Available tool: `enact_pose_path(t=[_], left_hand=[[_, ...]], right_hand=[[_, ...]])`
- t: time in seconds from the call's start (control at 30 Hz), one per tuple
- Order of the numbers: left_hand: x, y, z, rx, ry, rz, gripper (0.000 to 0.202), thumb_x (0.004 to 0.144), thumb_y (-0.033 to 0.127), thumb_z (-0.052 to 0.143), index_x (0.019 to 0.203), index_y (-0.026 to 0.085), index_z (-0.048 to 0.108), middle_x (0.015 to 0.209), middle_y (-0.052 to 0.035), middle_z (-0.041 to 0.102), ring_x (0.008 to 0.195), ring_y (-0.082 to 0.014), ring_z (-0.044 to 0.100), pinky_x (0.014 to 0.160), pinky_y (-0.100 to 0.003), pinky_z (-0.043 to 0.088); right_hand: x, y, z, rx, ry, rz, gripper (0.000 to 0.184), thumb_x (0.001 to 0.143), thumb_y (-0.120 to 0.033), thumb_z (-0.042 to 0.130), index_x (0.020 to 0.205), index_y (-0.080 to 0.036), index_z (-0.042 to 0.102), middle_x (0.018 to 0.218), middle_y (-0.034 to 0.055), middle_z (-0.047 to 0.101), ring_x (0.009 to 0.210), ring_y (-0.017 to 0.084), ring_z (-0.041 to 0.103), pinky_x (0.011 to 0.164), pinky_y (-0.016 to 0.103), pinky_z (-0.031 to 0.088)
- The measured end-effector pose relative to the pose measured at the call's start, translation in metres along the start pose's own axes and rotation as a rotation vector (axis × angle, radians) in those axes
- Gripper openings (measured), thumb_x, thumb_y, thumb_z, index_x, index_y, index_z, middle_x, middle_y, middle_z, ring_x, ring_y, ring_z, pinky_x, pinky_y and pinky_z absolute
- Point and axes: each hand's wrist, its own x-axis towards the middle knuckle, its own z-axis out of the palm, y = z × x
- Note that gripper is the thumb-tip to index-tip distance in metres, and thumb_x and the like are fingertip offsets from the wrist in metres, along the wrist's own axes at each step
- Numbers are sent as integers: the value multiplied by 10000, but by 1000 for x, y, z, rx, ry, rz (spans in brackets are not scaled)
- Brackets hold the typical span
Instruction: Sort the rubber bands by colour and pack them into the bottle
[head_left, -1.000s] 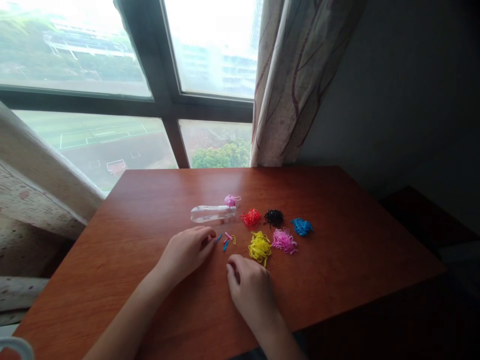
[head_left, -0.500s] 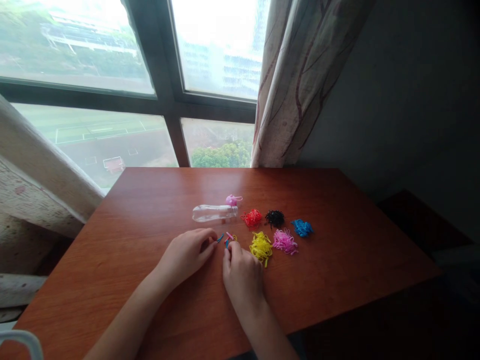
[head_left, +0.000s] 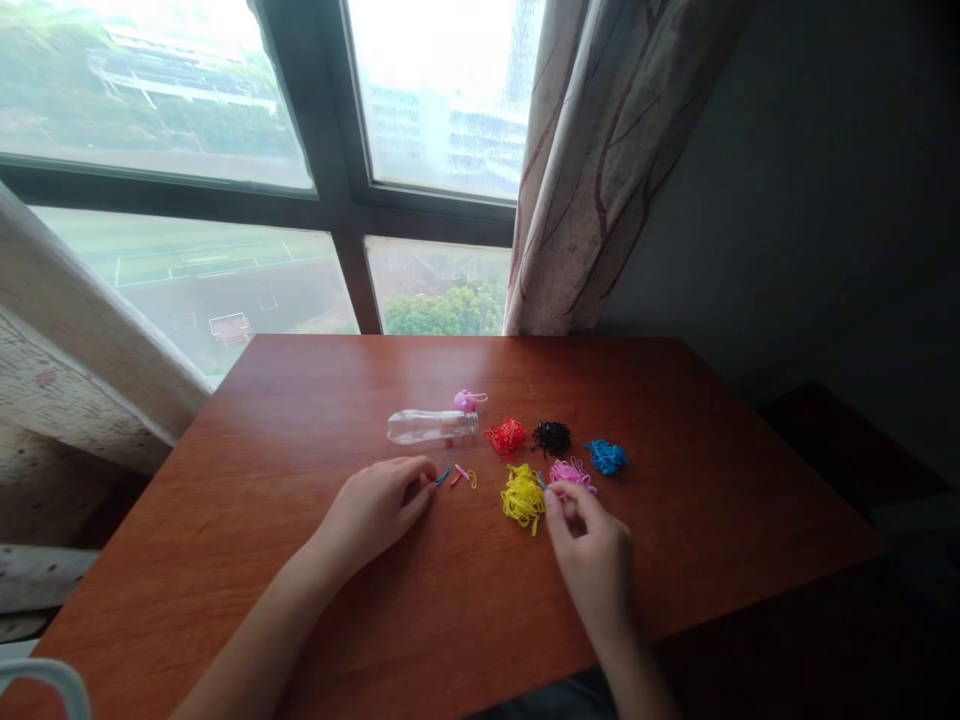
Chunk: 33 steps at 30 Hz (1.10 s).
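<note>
My left hand (head_left: 382, 505) rests on the table with thumb and forefinger closed on the end of a small blue rubber band (head_left: 444, 475). My right hand (head_left: 589, 535) is raised a little at the edge of the yellow rubber band pile (head_left: 522, 497), in front of the pink rubber band pile (head_left: 570, 472), which it partly covers. Its fingertips pinch another blue rubber band (head_left: 541, 479). Between the hands lie a few loose bands: a pink band (head_left: 461, 470), a red band (head_left: 455, 480) and a yellow band (head_left: 472, 479).
A clear bottle (head_left: 424, 427) lies on its side behind the loose bands, with a pink cap (head_left: 465, 401) by its mouth. Piles of red bands (head_left: 507, 437), black bands (head_left: 553, 438) and blue bands (head_left: 607, 457) are farther right. A window and curtains (head_left: 577, 200) border the table (head_left: 300, 400).
My right hand has moved right, from the loose bands to the yellow and pink piles, carrying a blue rubber band. The left hand has stayed in place.
</note>
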Motion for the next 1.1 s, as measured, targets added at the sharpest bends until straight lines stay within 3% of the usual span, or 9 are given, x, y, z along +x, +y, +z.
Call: enact_pose_path(t=[0.13, 0.23, 0.37, 0.5, 0.67, 0.83, 1.1], left_hand=[[1, 1, -1, 1, -4, -13, 210, 893, 320, 481, 954, 267, 675, 935, -9, 742, 825, -200, 670, 683, -265, 435], [2, 2, -1, 6, -9, -24, 213, 891, 319, 481, 962, 266, 675, 941, -10, 740, 827, -200, 668, 685, -267, 435], [3, 2, 0, 16, -17, -28, 215, 893, 325, 478, 969, 266, 671, 944, -7, 735, 832, -200, 665, 691, -269, 436], [2, 1, 0, 14, -15, -30, 204, 892, 324, 480, 965, 271, 663, 927, 5, 734, 829, -196, 664, 693, -266, 433], [3, 1, 0, 18, -14, -31, 199, 890, 323, 485, 966, 274, 663, 926, 5, 733, 823, -192, 662, 685, -258, 427], [3, 2, 0, 30, -10, -23, 202, 893, 325, 481, 951, 271, 667, 903, 0, 726, 798, -188, 654, 673, -256, 426], [1, 1, 4, 21, 21, -3, 186, 900, 316, 486, 955, 265, 657, 904, 3, 729, 794, -181, 655, 678, -252, 425]], right_hand=[[37, 48, -35, -178, 99, 89, 386, 885, -515, 535, 857, -178, 721, 628, 47, 676, 566, 182, 627, 564, 254, 435], [56, 75, -48, -220, 115, 136, 430, 873, -547, 516, 875, -171, 724, 650, 63, 688, 591, 196, 636, 584, 267, 437], [63, 92, -48, -230, 88, 147, 423, 852, -551, 528, 881, -179, 728, 685, 63, 698, 629, 202, 646, 623, 280, 441], [63, 94, -43, -243, 65, 143, 413, 866, -527, 513, 905, -178, 730, 689, 64, 699, 636, 203, 646, 632, 288, 436], [63, 81, -41, -221, 90, 124, 449, 881, -527, 497, 942, -154, 738, 654, 73, 688, 593, 198, 636, 609, 281, 441], [53, 45, -28, -175, 101, 28, 399, 888, -492, 520, 897, -163, 745, 648, 54, 681, 573, 179, 625, 609, 260, 460], [2, -19, 21, 50, -175, -174, 235, 952, -268, 477, 901, -203, 696, 718, 24, 695, 612, 150, 635, 612, 230, 441]])
